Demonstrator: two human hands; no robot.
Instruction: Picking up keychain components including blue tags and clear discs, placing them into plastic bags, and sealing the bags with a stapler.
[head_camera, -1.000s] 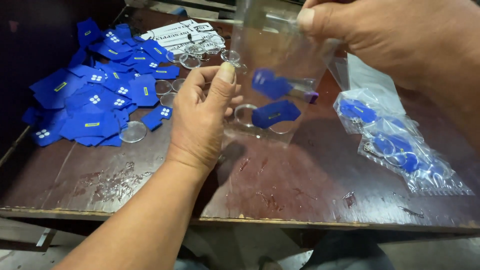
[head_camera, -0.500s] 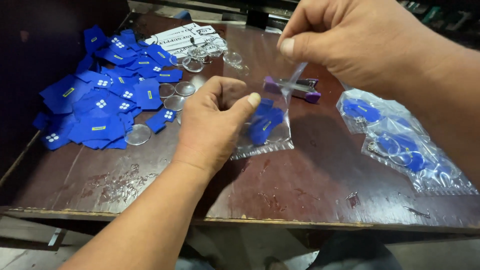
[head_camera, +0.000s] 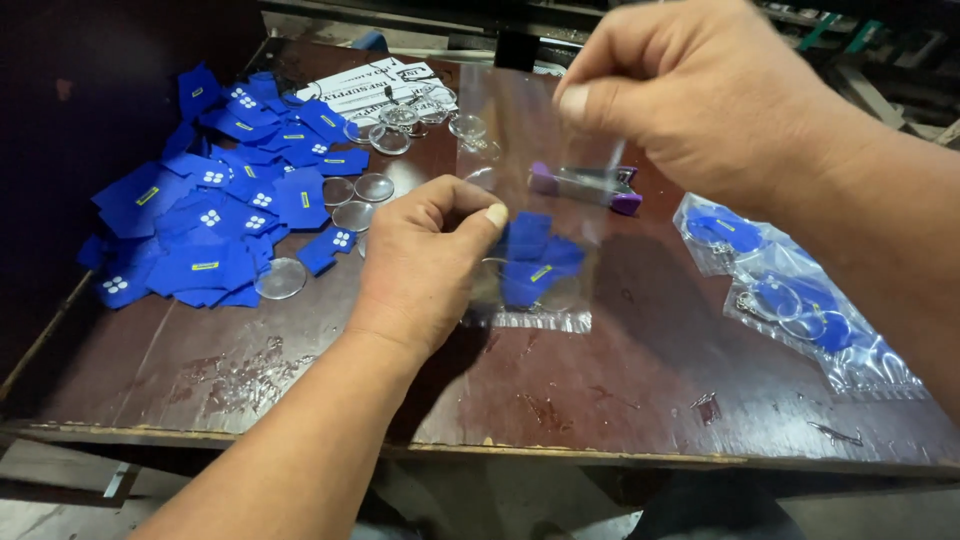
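Left of the clear bag (head_camera: 535, 215), blue tags (head_camera: 215, 225) lie heaped on the dark surface (head_camera: 300, 370), clear discs (head_camera: 355, 200) scattered at their edge. The left hand (head_camera: 425, 270) pinches the bag's left side, thumb pressed on the plastic. The bag stands upright above the surface, blue pieces at its bottom. The right hand (head_camera: 700, 90) grips its top edge. Right of it lie filled bags (head_camera: 800, 300).
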